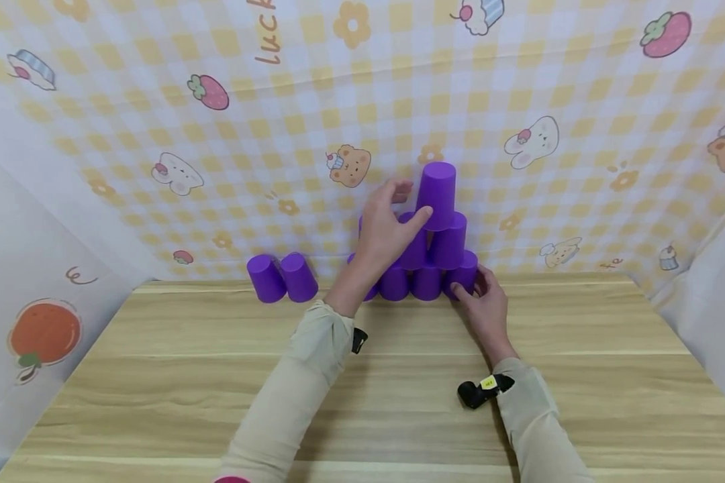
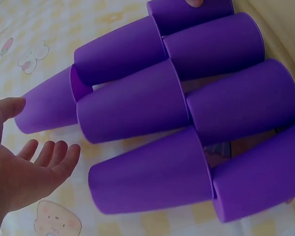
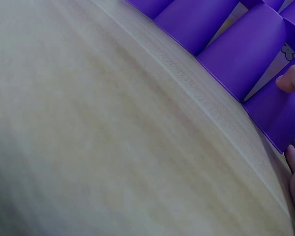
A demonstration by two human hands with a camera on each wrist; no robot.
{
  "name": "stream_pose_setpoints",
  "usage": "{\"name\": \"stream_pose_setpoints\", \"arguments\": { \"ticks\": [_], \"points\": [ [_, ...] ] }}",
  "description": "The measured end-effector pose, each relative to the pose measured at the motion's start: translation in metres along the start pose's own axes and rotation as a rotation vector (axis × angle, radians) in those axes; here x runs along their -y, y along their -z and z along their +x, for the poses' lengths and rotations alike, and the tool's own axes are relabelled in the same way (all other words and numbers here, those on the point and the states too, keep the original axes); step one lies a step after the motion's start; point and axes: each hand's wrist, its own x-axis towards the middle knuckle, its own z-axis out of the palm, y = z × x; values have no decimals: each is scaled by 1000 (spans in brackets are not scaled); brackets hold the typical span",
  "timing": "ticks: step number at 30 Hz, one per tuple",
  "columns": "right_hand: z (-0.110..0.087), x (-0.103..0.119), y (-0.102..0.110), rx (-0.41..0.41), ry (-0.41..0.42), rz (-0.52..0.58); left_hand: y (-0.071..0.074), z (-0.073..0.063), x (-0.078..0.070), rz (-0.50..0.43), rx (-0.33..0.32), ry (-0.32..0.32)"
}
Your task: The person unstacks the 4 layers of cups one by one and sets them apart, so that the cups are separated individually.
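Observation:
Upside-down purple cups stand stacked in rows against the back cloth, three in the middle row. A single top cup [image 1: 440,191] straddles the two right-hand cups of that row. My left hand [image 1: 387,225] is at its left side, fingers spread and loosely bent, with the thumb overlapping the top cup in the left wrist view. Low on the right, my right hand [image 1: 489,308] holds the end cup [image 3: 275,108] of the bottom row, thumb in front and other fingers round the far side. From the head, my left hand and forearm hide part of the stack's left side.
Two more purple cups [image 1: 282,278] stand upside down side by side, left of the stack. The wooden table [image 1: 417,416] ends at a checked cloth [image 1: 266,134] hanging right behind the cups. A black wrist camera [image 1: 480,391] sits on the right wrist.

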Motion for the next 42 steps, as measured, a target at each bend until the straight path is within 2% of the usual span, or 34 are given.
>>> {"name": "stream_pose_setpoints", "arguments": {
  "ticks": [4, 8, 15, 21, 29, 35, 39, 42],
  "points": [
    [0, 0, -2, 0, 2, -3, -6, 2, -1, 1, -8, -2],
    [0, 1, -3, 0, 9, -9, -9, 6, -2, 41, -2, -5],
    [1, 1, -1, -6, -2, -6, -14, 11, 1, 18, 52, 17],
    [1, 4, 1, 1, -25, 17, -18, 14, 3, -20, 84, 11],
    [2, 4, 1, -6, -16, 8, -21, 15, -4, 9, 121, 20],
    [2, -1, 0, -18, 8, 0, -22, 13, -5, -8, 123, 17],
    [2, -2, 0, -12, 14, 9, -17, 10, -6, -50, 101, 11],
    [2, -3, 0, -11, 18, 8, -12, 9, -6, -63, 76, -17]
  ]
}}
